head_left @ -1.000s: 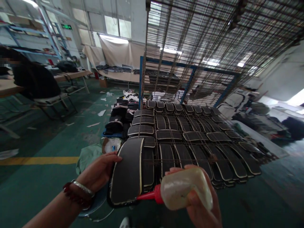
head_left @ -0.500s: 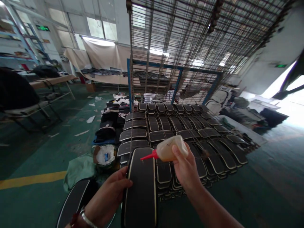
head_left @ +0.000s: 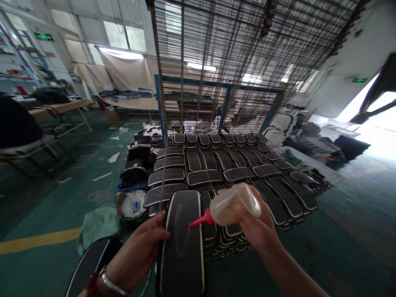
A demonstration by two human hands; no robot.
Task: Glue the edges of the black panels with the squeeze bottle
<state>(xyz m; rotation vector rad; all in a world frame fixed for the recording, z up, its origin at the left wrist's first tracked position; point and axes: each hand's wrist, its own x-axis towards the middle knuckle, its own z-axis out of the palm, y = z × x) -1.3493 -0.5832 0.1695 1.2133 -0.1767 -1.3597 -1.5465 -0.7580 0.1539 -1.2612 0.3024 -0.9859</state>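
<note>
My left hand (head_left: 144, 243) grips the left edge of a long black panel (head_left: 185, 264) with rounded corners and a pale border line. A thin wet-looking loop of glue (head_left: 178, 239) shows on the panel's upper half. In my right hand (head_left: 258, 222) is a translucent squeeze bottle (head_left: 233, 206) with a red pointed nozzle, dented under the fingers. The nozzle tip hovers over or touches the panel right of the loop; which one I cannot tell. Another black panel (head_left: 88, 268) lies low at the left, beside my left forearm.
Rows of similar black panels (head_left: 204, 177) lie on a wire rack ahead, under raised wire grids (head_left: 213, 41). A round tub (head_left: 133, 204) holding a blue item and a green cloth (head_left: 100, 225) are on the left. A chair (head_left: 18, 123) stands farther left.
The bottle has moved down and slightly right along the panel, and a loop of glue now shows on its surface. My left hand keeps its hold. The view has shifted slightly.
</note>
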